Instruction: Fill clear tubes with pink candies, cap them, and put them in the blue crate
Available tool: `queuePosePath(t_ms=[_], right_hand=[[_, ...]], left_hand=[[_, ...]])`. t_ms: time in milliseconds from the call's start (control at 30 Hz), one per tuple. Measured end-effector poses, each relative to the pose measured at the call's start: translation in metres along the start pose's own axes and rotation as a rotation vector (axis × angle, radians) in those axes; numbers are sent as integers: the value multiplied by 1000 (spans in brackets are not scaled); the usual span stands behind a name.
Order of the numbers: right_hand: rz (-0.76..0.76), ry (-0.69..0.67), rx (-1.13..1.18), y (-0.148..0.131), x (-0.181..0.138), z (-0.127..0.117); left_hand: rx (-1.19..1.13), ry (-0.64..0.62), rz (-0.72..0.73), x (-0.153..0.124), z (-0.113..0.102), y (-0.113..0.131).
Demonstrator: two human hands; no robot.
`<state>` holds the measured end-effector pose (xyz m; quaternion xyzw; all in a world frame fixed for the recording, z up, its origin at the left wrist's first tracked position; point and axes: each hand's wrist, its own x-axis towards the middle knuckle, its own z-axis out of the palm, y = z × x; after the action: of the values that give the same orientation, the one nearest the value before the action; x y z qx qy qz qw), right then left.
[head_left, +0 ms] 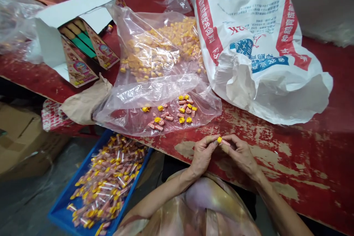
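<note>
One yellow-capped pink tube (224, 142) is just right of the lower centre of the frame, near the edge of a worn red table (312, 147). The left hand (201, 154) has its thumb and forefinger closed on the yellow end; the right hand (241, 155) pinches the pink end, fingertips nearly meeting around it. Loose pink tubes (169, 118) and yellow caps (181, 120) lie at the frame's centre, at the near end of a clear plastic bag (166, 86). A white printed sack (249, 14) fills the upper right, and a blue tray (62, 210) of capped tubes (109, 184) stands at lower left.
</note>
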<state>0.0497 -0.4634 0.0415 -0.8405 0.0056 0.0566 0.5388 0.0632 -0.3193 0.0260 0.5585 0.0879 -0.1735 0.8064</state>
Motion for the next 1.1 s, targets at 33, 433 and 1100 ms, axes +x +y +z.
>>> queuePosePath(t_ms=[33,433,1100], right_hand=[[7,22,-31,0,0,1],[48,-260,-1234,10,31,-46],[-525,156,-1031,85,23,-66]], left_hand=[[37,-22,13,0,0,1],[491,-65,321,17,-6,15],[764,196,605,34,-46,43]])
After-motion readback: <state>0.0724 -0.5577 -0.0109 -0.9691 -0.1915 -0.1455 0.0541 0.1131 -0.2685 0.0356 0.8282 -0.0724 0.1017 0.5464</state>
